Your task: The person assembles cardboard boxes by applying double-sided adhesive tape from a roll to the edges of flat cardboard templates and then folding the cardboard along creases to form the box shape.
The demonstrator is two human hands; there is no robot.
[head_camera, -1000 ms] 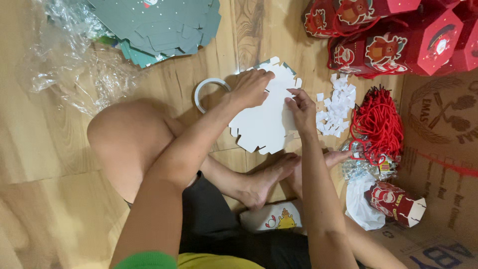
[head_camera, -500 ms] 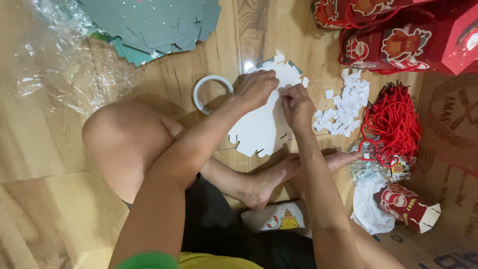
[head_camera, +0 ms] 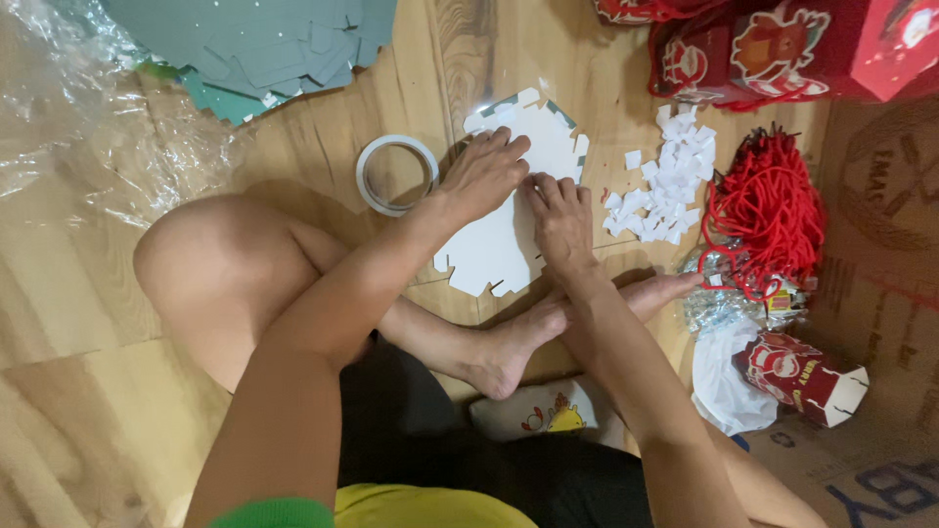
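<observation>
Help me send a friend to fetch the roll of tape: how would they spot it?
Start at the wooden floor in front of the seated person's raised knee. Both hands press a flat white card cutout; just beside the left hand lies the tape roll. It is the only ring there, pale and hollow, with bare floor showing through it.

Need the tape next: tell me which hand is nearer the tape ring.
Left. The left hand lies just right of the tape ring; the right hand sits farther right.

I see tape ring (head_camera: pixel 396 174) on wood floor (head_camera: pixel 68 313) | white paper scraps (head_camera: pixel 662 186) beside red cords (head_camera: pixel 768 210) | grey-green card stack (head_camera: pixel 254 44) upper left (over crinkled clear plastic (head_camera: pixel 88 137)) | folded red boxes (head_camera: pixel 782 49) top right
</observation>
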